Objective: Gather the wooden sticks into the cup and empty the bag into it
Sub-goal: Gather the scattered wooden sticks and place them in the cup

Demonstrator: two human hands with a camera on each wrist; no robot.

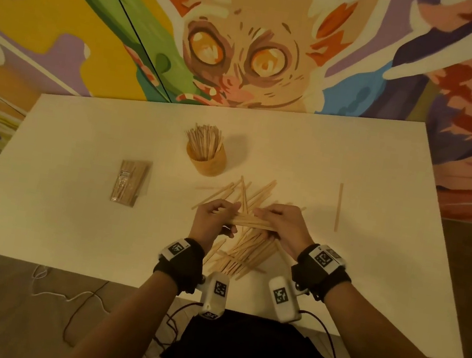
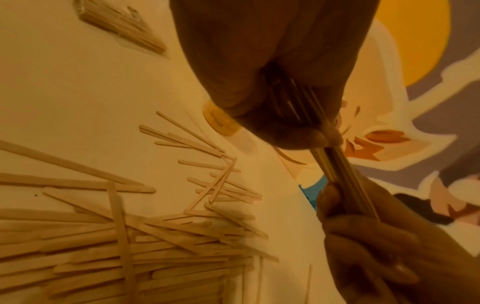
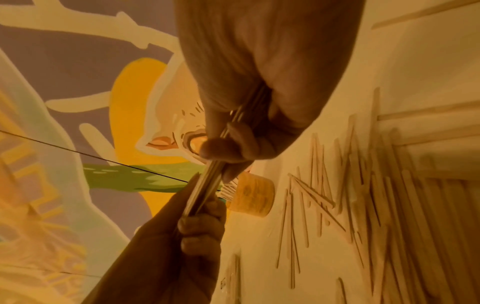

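Note:
Both hands hold one bundle of wooden sticks level above the table. My left hand grips its left end, my right hand its right end. In the left wrist view the bundle runs from my left hand to my right hand. In the right wrist view the bundle sits between my right hand and my left hand. A heap of loose sticks lies under the hands. The wooden cup behind holds many upright sticks. A clear bag of sticks lies to the left.
One single stick lies alone on the right of the white table. A painted wall rises right behind the table's far edge. Cables trail on the floor near the front edge.

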